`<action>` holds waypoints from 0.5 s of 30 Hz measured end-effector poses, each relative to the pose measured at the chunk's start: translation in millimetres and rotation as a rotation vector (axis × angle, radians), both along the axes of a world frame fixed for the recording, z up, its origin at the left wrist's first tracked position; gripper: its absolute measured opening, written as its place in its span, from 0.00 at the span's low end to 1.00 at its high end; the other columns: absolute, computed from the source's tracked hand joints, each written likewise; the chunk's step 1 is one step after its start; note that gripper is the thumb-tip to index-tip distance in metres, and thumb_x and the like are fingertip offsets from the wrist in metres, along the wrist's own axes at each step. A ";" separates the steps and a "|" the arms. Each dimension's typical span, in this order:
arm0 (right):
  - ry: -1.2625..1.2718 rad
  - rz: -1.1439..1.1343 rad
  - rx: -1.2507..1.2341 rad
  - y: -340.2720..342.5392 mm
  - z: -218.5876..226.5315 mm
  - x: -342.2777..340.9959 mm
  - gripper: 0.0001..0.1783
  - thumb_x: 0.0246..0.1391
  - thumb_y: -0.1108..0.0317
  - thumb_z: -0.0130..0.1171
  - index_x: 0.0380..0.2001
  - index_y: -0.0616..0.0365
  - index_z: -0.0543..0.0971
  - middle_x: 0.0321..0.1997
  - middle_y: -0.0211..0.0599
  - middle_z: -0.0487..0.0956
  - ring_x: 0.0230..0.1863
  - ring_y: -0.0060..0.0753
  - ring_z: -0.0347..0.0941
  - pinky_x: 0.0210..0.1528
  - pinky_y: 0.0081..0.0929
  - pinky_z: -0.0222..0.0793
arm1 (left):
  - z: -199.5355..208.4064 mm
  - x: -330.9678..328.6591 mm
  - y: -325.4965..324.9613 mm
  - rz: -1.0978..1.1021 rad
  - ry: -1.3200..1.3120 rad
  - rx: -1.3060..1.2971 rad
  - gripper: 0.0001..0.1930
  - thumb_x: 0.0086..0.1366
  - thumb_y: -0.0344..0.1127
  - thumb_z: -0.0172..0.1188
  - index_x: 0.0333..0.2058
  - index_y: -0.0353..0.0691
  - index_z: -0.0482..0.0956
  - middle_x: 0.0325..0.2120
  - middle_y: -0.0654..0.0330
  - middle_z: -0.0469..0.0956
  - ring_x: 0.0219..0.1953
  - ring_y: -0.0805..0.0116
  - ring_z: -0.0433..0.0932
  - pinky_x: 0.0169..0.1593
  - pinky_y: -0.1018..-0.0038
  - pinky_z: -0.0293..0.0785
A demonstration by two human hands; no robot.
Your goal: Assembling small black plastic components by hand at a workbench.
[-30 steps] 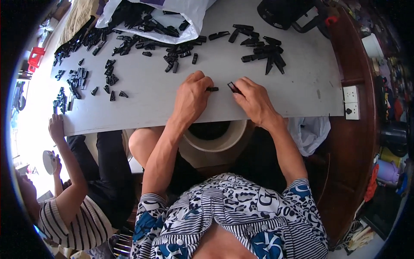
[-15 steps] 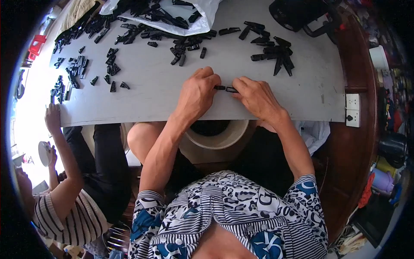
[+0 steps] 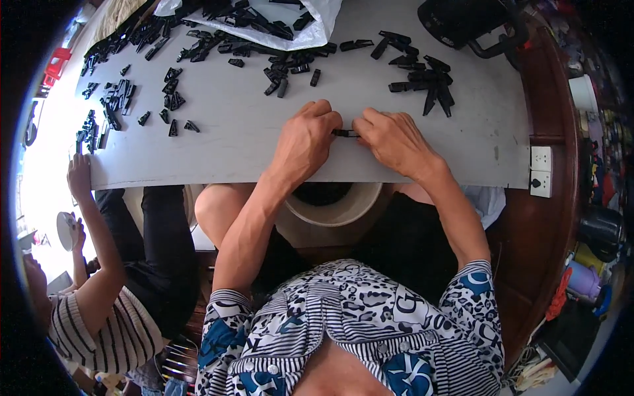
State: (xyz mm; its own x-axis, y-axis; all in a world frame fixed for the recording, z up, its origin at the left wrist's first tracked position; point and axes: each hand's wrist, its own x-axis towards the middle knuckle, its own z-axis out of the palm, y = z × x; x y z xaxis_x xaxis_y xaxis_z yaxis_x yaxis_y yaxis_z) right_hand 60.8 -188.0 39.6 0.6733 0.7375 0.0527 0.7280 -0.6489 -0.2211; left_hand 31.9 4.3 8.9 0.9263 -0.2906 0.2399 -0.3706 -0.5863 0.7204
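Just above the grey tabletop (image 3: 218,155), near its front edge, both my hands are closed on a small, narrow black plastic piece (image 3: 345,133). My left hand (image 3: 306,140) pinches one end, and my right hand (image 3: 394,140) grips the other. Its ends are hidden by my fingers, so I cannot tell whether it is one part or two joined. Beyond my right hand lies a pile of longer black plastic pieces (image 3: 429,79). Farther off on the left, small wedge-shaped black pieces (image 3: 173,99) are scattered in loose groups.
An open white plastic bag (image 3: 323,26) with more black pieces stands at the back. A black jug (image 3: 449,23) is at the back right. Below the table edge sits a pale bucket (image 3: 333,218). Wall sockets (image 3: 541,171) are at right; a co-worker (image 3: 109,317) sits at left.
My hands stay at nearly the same spot with the black piece between them. My right hand has shifted very slightly left and up, its fingers covering more of the piece.
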 end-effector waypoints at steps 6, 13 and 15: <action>-0.054 0.065 -0.091 1.7 4.0 1.6 0.04 0.48 0.73 0.56 0.25 0.62 0.72 0.29 0.43 0.70 0.29 0.46 0.74 0.30 0.41 0.68 | 3.2 -0.2 -0.5 -0.006 0.005 0.008 0.07 0.48 0.21 0.57 0.29 0.35 0.77 0.30 0.54 0.72 0.38 0.51 0.73 0.41 0.62 0.70; -0.200 0.177 -0.214 12.5 4.9 -5.5 0.05 0.47 0.72 0.52 0.24 0.62 0.76 0.25 0.44 0.75 0.25 0.42 0.76 0.26 0.37 0.72 | -1.0 -3.1 4.2 -0.016 0.008 0.003 0.08 0.48 0.21 0.58 0.30 0.36 0.77 0.30 0.54 0.71 0.38 0.52 0.73 0.40 0.62 0.71; -0.210 0.191 -0.242 14.7 6.2 -5.1 0.05 0.46 0.72 0.52 0.23 0.62 0.75 0.25 0.43 0.74 0.25 0.41 0.76 0.26 0.36 0.72 | -1.8 -4.1 0.9 -0.007 -0.021 0.011 0.08 0.48 0.21 0.58 0.29 0.35 0.77 0.29 0.54 0.71 0.37 0.51 0.73 0.39 0.62 0.71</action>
